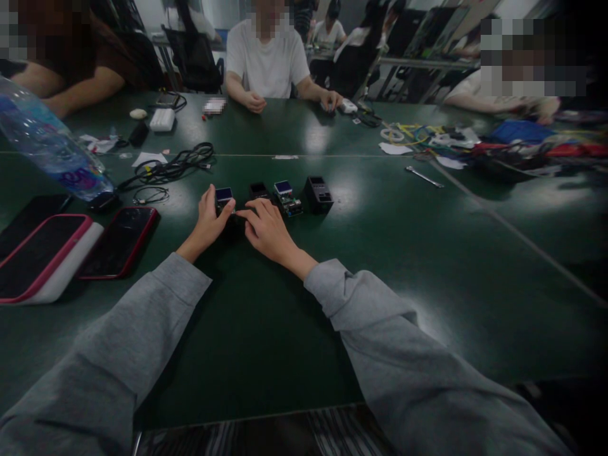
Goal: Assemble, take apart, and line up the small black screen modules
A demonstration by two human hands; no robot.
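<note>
My left hand (212, 223) grips a small circuit board with a screen (224, 195) between thumb and fingers, just above or on the green table. Close by on the right, my right hand (270, 229) has its fingers apart, the index fingertip at or very near the board's lower edge. Whether it touches cannot be made out. Partly hidden behind the right hand is a black case (259, 190). Beside it lies a second circuit board with a screen (287, 199). Further right stands another black case (319, 194) with openings in its face.
Phones (121, 244) and a tilted plastic bottle (52, 142) are at the left. Black cables (175, 166) lie beyond my left hand. A wrench (424, 177) lies right, before heaped wires (418, 134). A person in a white shirt (268, 60) sits opposite, hands on the table.
</note>
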